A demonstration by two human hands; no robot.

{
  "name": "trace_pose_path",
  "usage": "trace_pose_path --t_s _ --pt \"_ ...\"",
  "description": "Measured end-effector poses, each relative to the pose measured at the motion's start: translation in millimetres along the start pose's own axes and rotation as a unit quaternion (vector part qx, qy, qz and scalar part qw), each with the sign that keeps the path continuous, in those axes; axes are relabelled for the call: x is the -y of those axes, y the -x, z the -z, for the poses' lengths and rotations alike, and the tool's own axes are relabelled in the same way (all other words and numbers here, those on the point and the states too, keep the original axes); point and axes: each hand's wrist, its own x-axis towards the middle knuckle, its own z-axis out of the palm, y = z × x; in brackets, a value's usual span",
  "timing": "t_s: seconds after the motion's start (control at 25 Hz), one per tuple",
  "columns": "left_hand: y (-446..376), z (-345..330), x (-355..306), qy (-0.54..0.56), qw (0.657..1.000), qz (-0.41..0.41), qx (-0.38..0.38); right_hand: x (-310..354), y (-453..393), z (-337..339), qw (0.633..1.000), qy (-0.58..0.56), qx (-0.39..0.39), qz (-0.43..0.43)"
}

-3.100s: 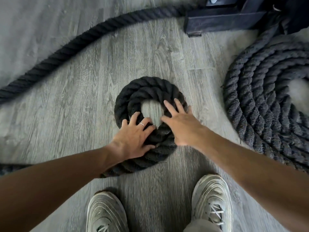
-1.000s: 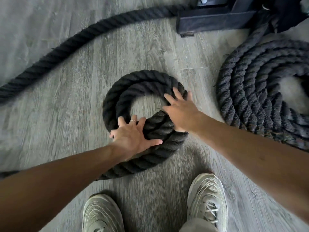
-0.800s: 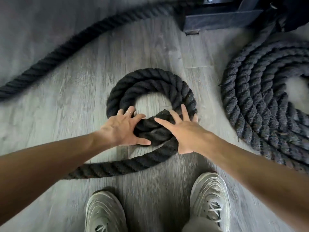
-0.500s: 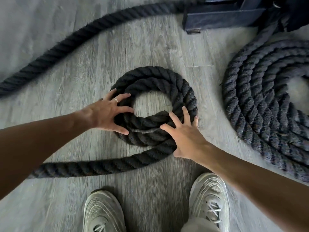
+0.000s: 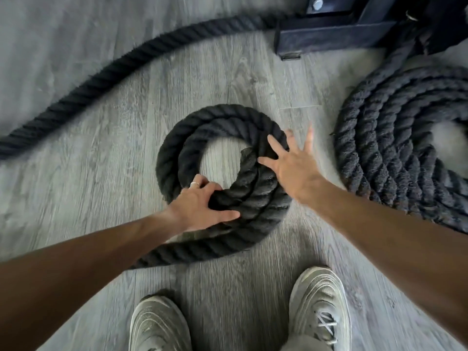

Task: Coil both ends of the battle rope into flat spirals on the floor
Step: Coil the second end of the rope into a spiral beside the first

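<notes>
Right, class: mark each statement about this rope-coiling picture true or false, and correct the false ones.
1. The small coil has a bare patch of floor at its centre. True.
2. The left hand touches no rope. False: it rests on the small coil's near side.
3. The right hand has its fingers spread. True.
4. The large coil lies left of the small one. False: it lies to the right.
5. Two shoes show below the coil. True.
</notes>
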Motion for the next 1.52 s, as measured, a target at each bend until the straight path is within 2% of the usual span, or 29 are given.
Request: trace_pose_path --t_s 0.08,0.16,0.24,0.28,0.36,0.48,0.72,0.92,1.04,1.12,1.24,1.28,1.36,1.44,1.52 --pt "1 -2 3 0.026 0.999 -0.031 0.003 18 13 -3 0.997 -0.082 -0.003 -0.009" --pt "-1 10 11 0.015 0.997 -0.065 -0.044 39 32 -4 0.976 -0.216 -0.010 0.003" --pt "-7 31 20 -0.057 0.989 -0.096 -0.100 63 53 -3 0.946 -0.318 0.016 0.065" --pt "-11 42 26 -0.132 0.980 -0.102 -0.112 77 62 -3 0.938 -0.331 0.034 0.099" --pt "-18 59 34 -0.246 0.964 -0.072 -0.076 98 71 -5 0.939 -0.314 0.062 0.126" --pt "-21 65 40 -0.241 0.970 -0.026 0.013 103 69 -9 0.951 -0.282 0.051 0.112" --pt "-12 55 43 -0.208 0.977 -0.033 -0.019 84 55 -19 0.962 -0.227 -0.004 0.149" --pt "7 18 33 -0.191 0.979 0.000 -0.064 16 31 -27 0.964 -0.147 -0.022 0.220" --pt "14 -4 21 -0.231 0.970 -0.011 -0.070 -20 19 -29 0.982 -0.120 -0.055 0.136" --pt "12 -8 15 -0.193 0.979 -0.054 -0.041 -26 13 -27 0.987 -0.136 -0.065 0.061" --pt "10 6 21 -0.168 0.976 -0.136 -0.021 -5 21 -21 0.982 -0.175 -0.069 0.021" --pt "8 13 28 -0.188 0.967 -0.166 -0.035 8 30 -20 0.975 -0.207 -0.079 0.029" --pt "5 32 44 -0.273 0.942 -0.189 -0.049 42 53 -21 0.954 -0.265 -0.080 0.119" --pt "1 49 56 -0.334 0.929 -0.162 -0.006 72 67 -21 0.940 -0.265 -0.044 0.211" --pt "-3 57 60 -0.354 0.923 -0.142 0.054 82 62 -18 0.934 -0.269 -0.014 0.233"
